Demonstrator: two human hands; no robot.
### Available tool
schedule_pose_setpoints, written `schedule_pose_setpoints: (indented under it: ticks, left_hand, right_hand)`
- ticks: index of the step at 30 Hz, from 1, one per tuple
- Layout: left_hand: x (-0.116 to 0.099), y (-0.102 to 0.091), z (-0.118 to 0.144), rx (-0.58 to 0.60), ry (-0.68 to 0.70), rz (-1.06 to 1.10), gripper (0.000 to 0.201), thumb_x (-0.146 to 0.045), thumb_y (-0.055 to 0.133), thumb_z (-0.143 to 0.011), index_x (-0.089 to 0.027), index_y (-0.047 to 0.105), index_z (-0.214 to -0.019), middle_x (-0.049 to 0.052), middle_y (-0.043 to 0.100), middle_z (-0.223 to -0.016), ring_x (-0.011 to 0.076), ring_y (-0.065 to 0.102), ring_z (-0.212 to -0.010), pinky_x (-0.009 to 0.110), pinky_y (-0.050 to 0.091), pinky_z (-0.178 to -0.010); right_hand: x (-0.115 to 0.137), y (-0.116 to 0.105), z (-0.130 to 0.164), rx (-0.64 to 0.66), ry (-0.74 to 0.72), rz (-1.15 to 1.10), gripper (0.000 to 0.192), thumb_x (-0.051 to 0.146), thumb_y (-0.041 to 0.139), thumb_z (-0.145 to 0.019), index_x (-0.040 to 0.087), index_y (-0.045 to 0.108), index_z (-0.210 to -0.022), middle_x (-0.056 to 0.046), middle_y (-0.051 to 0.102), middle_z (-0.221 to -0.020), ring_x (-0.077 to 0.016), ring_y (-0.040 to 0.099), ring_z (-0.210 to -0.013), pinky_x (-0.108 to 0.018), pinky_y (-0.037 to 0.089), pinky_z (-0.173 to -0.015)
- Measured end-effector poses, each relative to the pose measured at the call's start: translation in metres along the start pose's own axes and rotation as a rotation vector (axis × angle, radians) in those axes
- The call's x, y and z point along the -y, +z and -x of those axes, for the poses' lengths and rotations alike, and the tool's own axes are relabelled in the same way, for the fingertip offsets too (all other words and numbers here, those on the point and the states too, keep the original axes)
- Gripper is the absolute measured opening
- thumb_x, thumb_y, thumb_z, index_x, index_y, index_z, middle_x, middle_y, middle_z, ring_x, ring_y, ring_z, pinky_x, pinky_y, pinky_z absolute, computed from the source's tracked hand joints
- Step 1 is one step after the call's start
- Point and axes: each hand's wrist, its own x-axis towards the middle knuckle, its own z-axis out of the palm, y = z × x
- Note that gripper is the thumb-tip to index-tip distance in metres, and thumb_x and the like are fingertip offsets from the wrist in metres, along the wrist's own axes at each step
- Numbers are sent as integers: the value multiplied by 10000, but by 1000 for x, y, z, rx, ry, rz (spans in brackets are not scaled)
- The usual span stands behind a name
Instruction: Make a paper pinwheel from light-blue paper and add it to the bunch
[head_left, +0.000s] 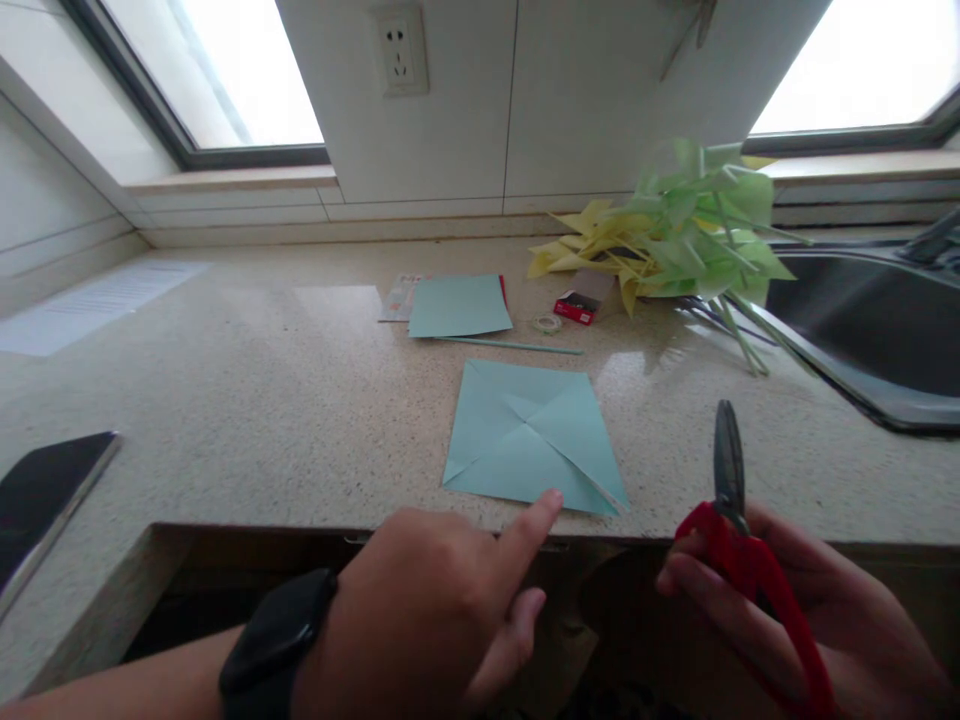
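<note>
A light blue square of paper (529, 435) lies flat on the speckled countertop (285, 400), creased and cut along its diagonals. My left hand (442, 610), with a black watch on the wrist, points its index finger at the paper's near edge and holds nothing. My right hand (795, 610) grips red-handled scissors (739, 530), blades closed and pointing away from me, just right of the paper.
Further back lie a stack of blue paper (459, 306), a thin green stick (517, 346), a tape roll (547, 324), a small red box (576, 305) and a heap of yellow and green paper pinwheels (675, 235). A sink (870, 320) is at right, a phone (41, 495) at left.
</note>
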Motion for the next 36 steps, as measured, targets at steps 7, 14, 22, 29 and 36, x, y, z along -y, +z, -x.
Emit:
schedule_pose_setpoints:
  ticks: [7,14,22,29,36]
  left_hand:
    - [-11,15,-1,213,-146,-13,798,-272,571,-917,-180,194,-1614,90,789,-815,318,748,-614,378,550,-491]
    - [-7,21,4,-80,3,43,177,-146,615,-889,-171,661,-1058,65,751,-826,251,733,-654,350,589,-559]
    - [2,25,4,-144,-28,392,574,-160,660,-855,-241,521,-1406,31,774,-838,206,695,-601,294,530,-534]
    - [1,38,-2,-96,-131,708,494,-188,644,-882,-273,622,-1368,52,794,-1009,196,717,-783,329,580,-721]
    - [-3,40,0,-213,-239,970,250,-237,712,-856,-224,758,-1101,43,764,-878,164,689,-710,297,593,-685]
  right_hand:
    - [1,2,-1,123,14,-46,191,421,795,-798,264,687,-811,-19,717,-754,-149,647,-565,-196,554,-485]
    - [7,10,2,210,50,-13,246,467,744,-839,235,666,-820,-2,650,-702,-139,596,-600,-206,533,-524]
    - [6,20,7,192,32,21,275,459,737,-850,224,617,-774,4,645,-696,-135,583,-608,-220,507,-542]
    - [7,31,3,137,13,-27,258,408,775,-822,230,603,-747,22,632,-648,-131,591,-573,-207,485,-508]
    - [6,35,5,170,3,-32,203,394,767,-835,242,642,-786,23,641,-657,-130,582,-589,-207,482,-537]
